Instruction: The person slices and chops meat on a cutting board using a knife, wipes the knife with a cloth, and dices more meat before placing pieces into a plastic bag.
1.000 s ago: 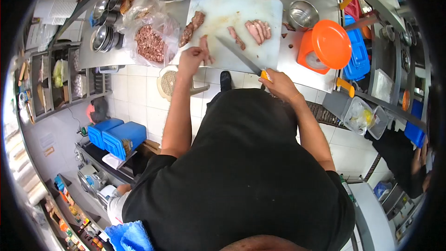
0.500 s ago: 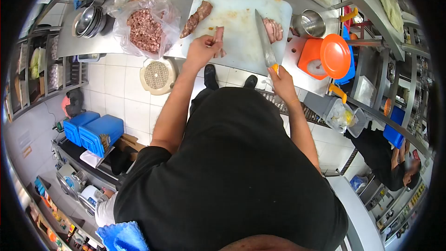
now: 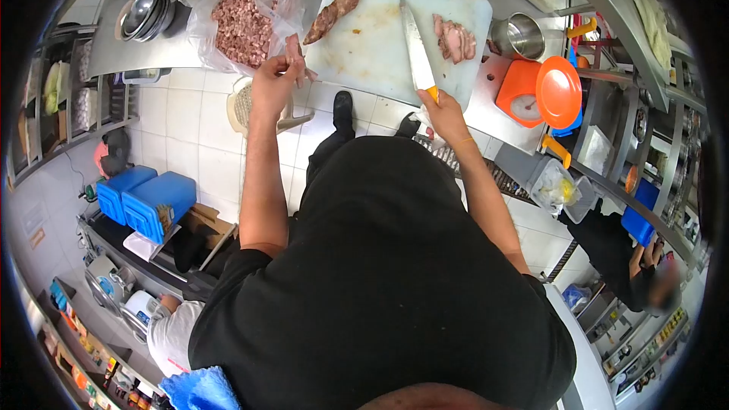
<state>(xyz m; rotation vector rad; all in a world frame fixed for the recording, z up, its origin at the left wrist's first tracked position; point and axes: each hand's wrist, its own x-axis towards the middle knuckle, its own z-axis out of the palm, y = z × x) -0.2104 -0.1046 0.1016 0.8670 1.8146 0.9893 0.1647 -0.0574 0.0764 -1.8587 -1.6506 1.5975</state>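
My left hand pinches a strip of meat just off the left edge of the white cutting board, in front of a plastic bag of diced meat. My right hand is wrapped round the yellow handle of a kitchen knife; its blade lies over the board, tip pointing away from me. A long browned piece of meat rests at the board's upper left. Several slices of meat are bunched to the right of the blade.
An orange scale with a round orange plate and a metal pot stand right of the board. Stacked metal bowls sit at the far left. A perforated stool is on the floor. Another person is at the right.
My left hand has moved left with the meat strip, from over the board to beside the bag. The knife has shifted left, away from the slices, still in my right hand.
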